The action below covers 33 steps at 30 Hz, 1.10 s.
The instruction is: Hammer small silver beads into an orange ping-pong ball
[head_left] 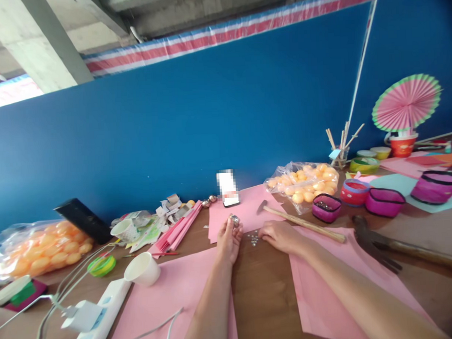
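In my left hand [230,239] is a small shiny silver ball [234,220], pinched between thumb and fingers above the table's middle. My right hand [279,235] rests low over the table, its fingers curled together; whether they hold anything is hidden. Just left of those fingertips lies a scatter of tiny shiny silver pieces [253,239] on the brown wood. A few similar shiny balls [209,201] sit farther back, beside folded pink paper strips [179,226].
Behind my right hand lies a small wooden-handled hammer [306,223]; a larger claw hammer [379,240] is farther right. Pink sheets [171,297] flank the hands. A phone [229,189] stands ahead. A white cup [142,269] and power strip [99,320] are left, bagged orange balls [303,181] back right.
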### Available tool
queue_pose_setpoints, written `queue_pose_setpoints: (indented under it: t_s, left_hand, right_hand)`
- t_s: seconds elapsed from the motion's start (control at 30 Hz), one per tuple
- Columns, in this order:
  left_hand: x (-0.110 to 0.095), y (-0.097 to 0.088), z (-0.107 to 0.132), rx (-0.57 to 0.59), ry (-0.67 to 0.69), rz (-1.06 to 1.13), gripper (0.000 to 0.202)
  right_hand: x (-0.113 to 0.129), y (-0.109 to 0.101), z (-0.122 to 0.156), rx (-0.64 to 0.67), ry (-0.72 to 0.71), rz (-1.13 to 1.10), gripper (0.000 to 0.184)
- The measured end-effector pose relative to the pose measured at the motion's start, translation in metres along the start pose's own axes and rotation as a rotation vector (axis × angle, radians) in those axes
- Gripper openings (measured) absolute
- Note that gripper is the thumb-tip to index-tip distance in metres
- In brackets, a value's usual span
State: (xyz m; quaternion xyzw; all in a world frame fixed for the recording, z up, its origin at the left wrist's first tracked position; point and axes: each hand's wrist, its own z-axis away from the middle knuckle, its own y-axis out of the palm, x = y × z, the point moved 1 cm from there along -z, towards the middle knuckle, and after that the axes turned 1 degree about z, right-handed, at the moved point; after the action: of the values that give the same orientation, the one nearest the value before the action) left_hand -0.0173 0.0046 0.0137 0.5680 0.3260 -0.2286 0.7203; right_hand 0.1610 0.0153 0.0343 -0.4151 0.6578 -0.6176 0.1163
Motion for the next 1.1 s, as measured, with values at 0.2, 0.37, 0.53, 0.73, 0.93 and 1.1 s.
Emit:
queue_pose_setpoints:
  t_s: [0.2, 0.37, 0.53, 0.73, 0.93, 1.1]
  left_hand:
    - [0.000, 0.001, 0.000, -0.001, -0.001, -0.006, 0.029]
    - [0.001, 0.001, 0.001, 0.015, 0.005, -0.027, 0.031]
    - [0.001, 0.002, 0.003, 0.045, -0.023, -0.037, 0.035]
    - [0.003, 0.004, 0.005, 0.061, -0.022, -0.048, 0.038]
    - [0.007, 0.010, 0.012, 0.185, -0.037, -0.029, 0.041]
    - [0.008, 0.016, 0.017, 0.242, -0.042, -0.033, 0.044]
  right_hand:
    - [-0.003, 0.000, 0.000, 0.009, 0.029, -0.032, 0.024]
    - [-0.004, 0.001, -0.001, 0.018, 0.050, -0.062, 0.019]
    - [-0.005, 0.001, 0.000, 0.013, 0.041, -0.056, 0.014]
    - [-0.002, -0.002, 0.000, -0.017, 0.061, -0.125, 0.014]
    - [0.002, 0.003, -0.003, -0.132, 0.103, -0.516, 0.020]
    - [0.004, 0.005, -0.008, -0.278, 0.238, -0.842, 0.028]
